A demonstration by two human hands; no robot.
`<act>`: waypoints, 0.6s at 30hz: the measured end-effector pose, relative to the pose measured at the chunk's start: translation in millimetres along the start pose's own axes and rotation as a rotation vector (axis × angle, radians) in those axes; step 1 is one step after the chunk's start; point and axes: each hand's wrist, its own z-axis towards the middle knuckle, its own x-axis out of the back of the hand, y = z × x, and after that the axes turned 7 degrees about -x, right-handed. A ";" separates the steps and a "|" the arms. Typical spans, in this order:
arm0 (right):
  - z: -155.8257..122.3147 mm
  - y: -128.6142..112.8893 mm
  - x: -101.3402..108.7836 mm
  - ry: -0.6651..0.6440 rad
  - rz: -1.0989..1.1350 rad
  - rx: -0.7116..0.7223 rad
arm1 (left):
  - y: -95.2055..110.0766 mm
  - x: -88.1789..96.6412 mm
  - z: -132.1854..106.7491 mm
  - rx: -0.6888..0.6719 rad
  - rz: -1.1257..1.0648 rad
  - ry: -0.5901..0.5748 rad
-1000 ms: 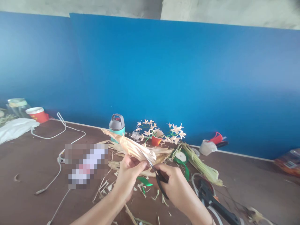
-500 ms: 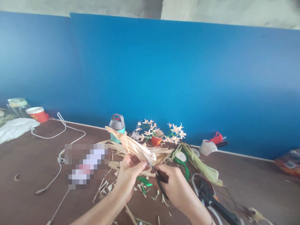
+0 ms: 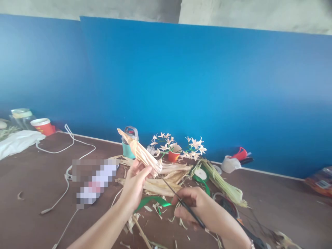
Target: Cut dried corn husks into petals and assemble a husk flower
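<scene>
My left hand (image 3: 137, 180) grips a pale dried corn husk (image 3: 146, 155), gathered into a bundle whose narrow end points up and left. In my right hand (image 3: 194, 207) is a pair of dark scissors (image 3: 169, 186), the blades pointing up-left toward the husk but apart from it. Under both hands lie more dried husks (image 3: 166, 186), a green ribbon (image 3: 153, 200) and small husk scraps (image 3: 183, 223). Behind the held husk stands a turquoise flask (image 3: 128, 150) with a grey lid, partly hidden.
Pale flowers (image 3: 195, 145) stand around a red paper cup (image 3: 173, 156). To the right are a ribbon spool (image 3: 201, 174), green fibre strands (image 3: 225, 183) and a white cup (image 3: 230, 164). A white cable (image 3: 67, 173) and a pixelated object (image 3: 97, 185) lie left. A blue panel (image 3: 181, 86) stands behind.
The scissors have come away from the husk as my right hand moved down and right. My left hand has shifted left with the husk, which tilts more steeply.
</scene>
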 end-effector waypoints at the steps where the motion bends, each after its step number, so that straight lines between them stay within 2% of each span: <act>1: -2.9 -1.6 2.7 -0.025 0.021 -0.013 | 2.3 1.9 2.4 0.005 0.009 -0.006; 6: -4.2 -2.7 6.1 -0.052 0.086 -0.005 | 8.0 5.9 4.9 0.046 0.091 -0.053; 12: 5.4 7.8 5.8 -0.011 0.045 -0.060 | 6.1 7.2 3.8 0.076 0.130 -0.138; 18: 3.7 5.2 8.6 -0.018 0.034 -0.096 | 8.0 7.6 4.8 0.092 0.133 -0.167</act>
